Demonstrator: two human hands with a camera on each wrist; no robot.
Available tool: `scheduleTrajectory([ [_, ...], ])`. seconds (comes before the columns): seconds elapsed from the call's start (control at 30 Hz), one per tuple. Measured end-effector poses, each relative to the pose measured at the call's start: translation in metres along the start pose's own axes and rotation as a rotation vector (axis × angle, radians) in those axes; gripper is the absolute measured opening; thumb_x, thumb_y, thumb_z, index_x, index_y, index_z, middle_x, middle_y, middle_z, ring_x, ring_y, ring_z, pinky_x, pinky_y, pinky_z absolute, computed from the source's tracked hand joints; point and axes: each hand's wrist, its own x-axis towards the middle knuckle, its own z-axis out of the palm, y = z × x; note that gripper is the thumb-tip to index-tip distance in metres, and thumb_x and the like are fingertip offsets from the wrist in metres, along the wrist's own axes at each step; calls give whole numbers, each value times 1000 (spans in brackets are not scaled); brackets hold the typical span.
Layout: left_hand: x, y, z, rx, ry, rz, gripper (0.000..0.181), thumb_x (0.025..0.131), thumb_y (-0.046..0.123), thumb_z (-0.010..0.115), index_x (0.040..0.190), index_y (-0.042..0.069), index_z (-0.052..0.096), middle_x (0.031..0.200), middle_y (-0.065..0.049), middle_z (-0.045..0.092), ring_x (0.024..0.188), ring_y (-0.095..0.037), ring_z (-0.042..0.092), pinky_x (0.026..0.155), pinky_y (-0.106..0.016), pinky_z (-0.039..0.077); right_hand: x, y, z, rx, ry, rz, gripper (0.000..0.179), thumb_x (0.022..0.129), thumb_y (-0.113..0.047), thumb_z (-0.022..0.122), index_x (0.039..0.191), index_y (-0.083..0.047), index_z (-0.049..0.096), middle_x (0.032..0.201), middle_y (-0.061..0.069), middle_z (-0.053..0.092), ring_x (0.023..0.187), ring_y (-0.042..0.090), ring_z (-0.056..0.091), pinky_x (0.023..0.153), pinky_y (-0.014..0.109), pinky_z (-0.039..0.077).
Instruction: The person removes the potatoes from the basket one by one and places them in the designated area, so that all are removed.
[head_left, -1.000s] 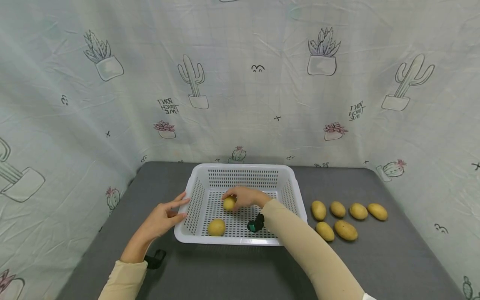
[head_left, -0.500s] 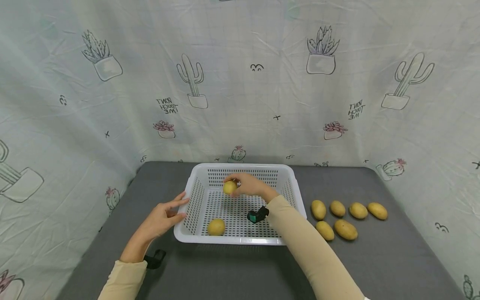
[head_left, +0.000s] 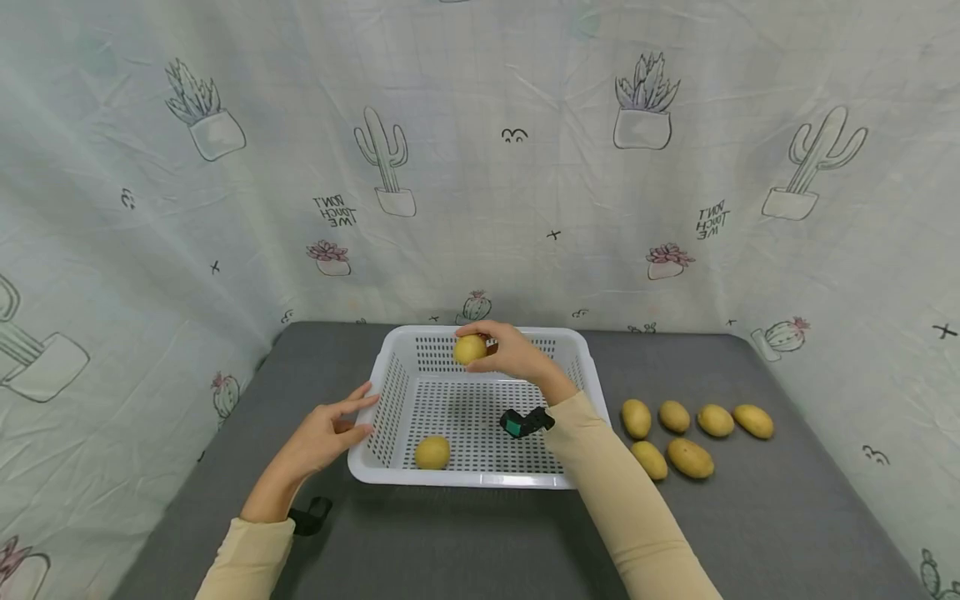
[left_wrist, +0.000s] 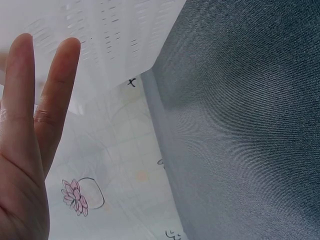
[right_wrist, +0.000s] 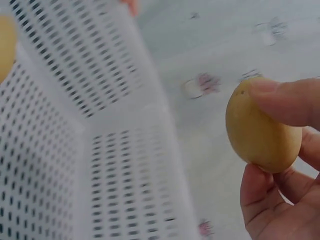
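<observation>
My right hand (head_left: 513,352) pinches a yellow potato (head_left: 469,350) between thumb and fingers, above the back part of a white plastic basket (head_left: 480,481). In the right wrist view this potato (right_wrist: 262,127) is off to the side of the basket wall (right_wrist: 172,150), raised above the rim. A second potato (head_left: 432,453) lies on the basket floor near the front left. My left hand (head_left: 324,435) touches the basket's left rim with extended fingers. From the left wrist, two straight fingers (left_wrist: 59,80) show against the basket's pale outer wall.
Several potatoes (head_left: 691,459) lie in two loose rows on the grey table (head_left: 465,542), right of the basket. Behind the table hangs a pale curtain (head_left: 465,167) printed with cacti, close to the basket's back edge. It also runs along both sides.
My right hand has lifted the potato from the basket floor, moving up and toward the back rim, slightly right. My left hand and the other potatoes have stayed in place.
</observation>
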Motion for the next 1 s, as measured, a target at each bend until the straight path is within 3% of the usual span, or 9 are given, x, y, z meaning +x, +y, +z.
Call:
scheduleTrajectory([
  [0.37, 3, -2, -2, -22, -11, -15, 55, 92, 10, 62, 141, -4, 41, 156, -22, 16, 99, -35, 66, 72, -24, 51, -44, -21, -21, 32, 125, -98, 53, 81, -5, 73, 131, -4, 55, 131, 15, 52, 103, 24, 53, 85, 37, 46],
  [0.63, 4, -2, -4, -12, -10, -10, 55, 92, 11, 62, 141, -4, 41, 156, -21, 16, 99, -33, 67, 71, -24, 51, -88, -19, -49, -30, 198, -126, 55, 84, -7, 71, 135, -4, 50, 132, 14, 50, 106, 18, 53, 85, 27, 48],
  [0.87, 0, -2, -4, -4, -3, -12, 55, 92, 10, 61, 141, -4, 41, 156, -22, 17, 101, -34, 66, 71, -24, 51, -140, -6, -71, -109, 358, -76, 53, 86, -6, 69, 135, -4, 51, 128, 14, 51, 102, 0, 54, 86, 14, 44],
  [1.0, 1, -2, -4, -6, -4, 3, 54, 92, 10, 62, 140, -5, 42, 155, -23, 17, 101, -34, 66, 72, -24, 50, -171, 7, -80, -173, 460, -20, 53, 86, -7, 69, 136, -5, 51, 126, 6, 52, 98, -2, 54, 84, 11, 43],
])
